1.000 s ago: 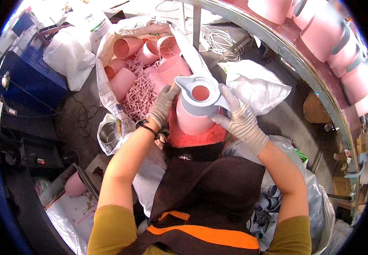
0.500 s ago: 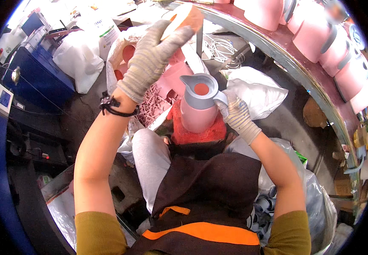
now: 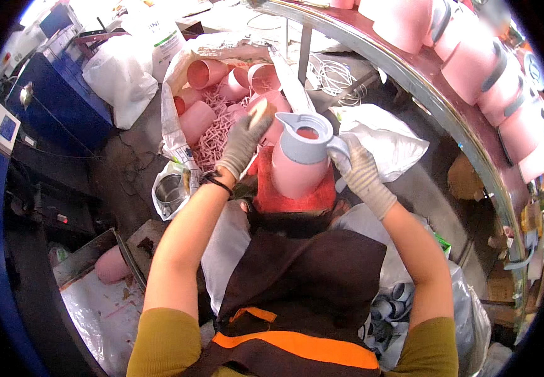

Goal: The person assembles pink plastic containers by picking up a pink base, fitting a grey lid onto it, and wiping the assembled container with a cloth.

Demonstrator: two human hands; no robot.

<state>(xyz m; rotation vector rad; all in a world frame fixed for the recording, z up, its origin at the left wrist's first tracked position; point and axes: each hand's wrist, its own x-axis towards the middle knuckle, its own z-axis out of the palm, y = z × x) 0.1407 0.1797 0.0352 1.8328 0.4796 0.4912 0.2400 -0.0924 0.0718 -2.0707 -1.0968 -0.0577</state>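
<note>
Between my knees a pink jug [image 3: 298, 173] with a grey collar, spout and handle stands on a red pad [image 3: 284, 205]. Its spout points left and its top is uncovered. My right hand [image 3: 363, 168], in a striped knit glove, is closed round the handle on the right side. Just left of the spout, my gloved left hand [image 3: 241, 143] grips a pale tan block [image 3: 260, 113]; whether it touches the jug I cannot tell. The block's kind is unclear, and part of it is hidden by my fingers.
Beyond my left hand a large white sack [image 3: 169, 119] holds several pink shells and pink scraps. A curved table [image 3: 404, 72] at the right carries several pink jugs [image 3: 470, 69]. Grey parts [image 3: 390, 308] lie in a clear bag by my right thigh. A blue cabinet [image 3: 58, 100] stands left.
My left hand has come down and nearer with the tan block, from high above the sack to beside the spout. The jug and my right hand have shifted slightly right.
</note>
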